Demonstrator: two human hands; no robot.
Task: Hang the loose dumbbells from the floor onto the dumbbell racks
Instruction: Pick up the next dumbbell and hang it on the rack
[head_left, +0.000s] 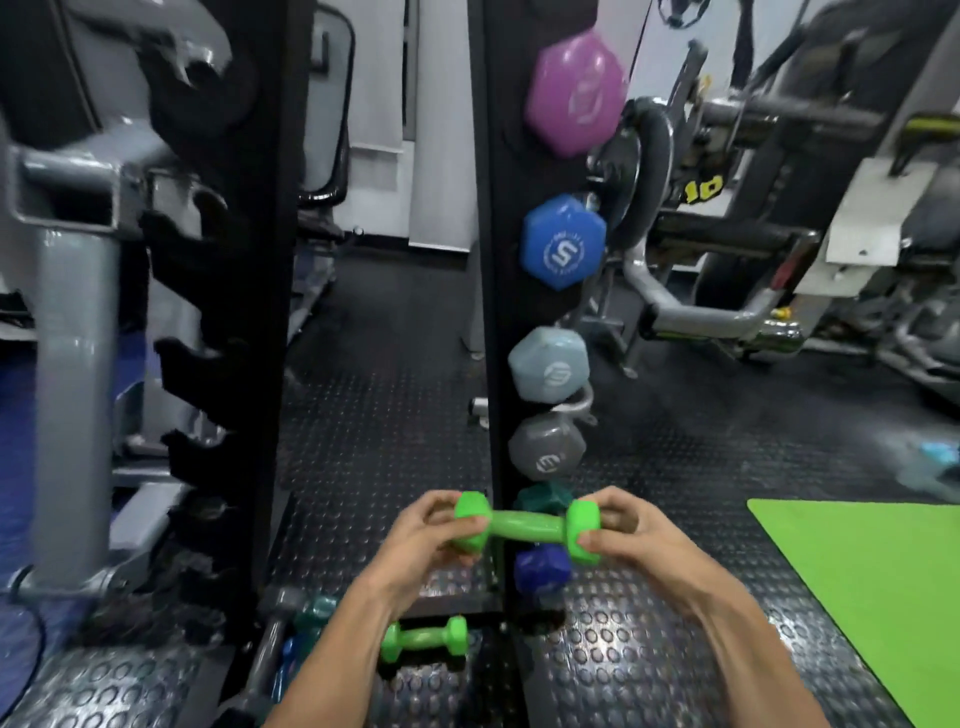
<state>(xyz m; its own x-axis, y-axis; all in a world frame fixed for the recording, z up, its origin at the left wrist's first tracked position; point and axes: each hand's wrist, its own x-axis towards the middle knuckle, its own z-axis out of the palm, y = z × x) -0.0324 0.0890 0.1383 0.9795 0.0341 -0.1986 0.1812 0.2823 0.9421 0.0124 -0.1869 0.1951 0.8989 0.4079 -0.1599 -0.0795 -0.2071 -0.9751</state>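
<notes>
While both grip green dumbbell (525, 528) | left hand (435, 540) | right hand (631, 538) | rack upright (496, 312) just behind

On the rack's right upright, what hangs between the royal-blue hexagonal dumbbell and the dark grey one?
In the head view, one pale blue-grey hexagonal dumbbell hangs between the royal-blue hexagonal dumbbell and the dark grey hexagonal dumbbell.

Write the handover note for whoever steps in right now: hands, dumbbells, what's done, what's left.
Left hand grips one head of the green dumbbell; right hand grips the other head. It is held level in front of the low end of the right rack, not yet hung.
Done: purple, blue, light grey, dark grey, teal and navy dumbbells already hang on that rack.
Left: hang the held one; a second green dumbbell lies on the floor at the rack's foot, and more loose ones sit blurred to its left. The left rack shows empty hooks.
</notes>
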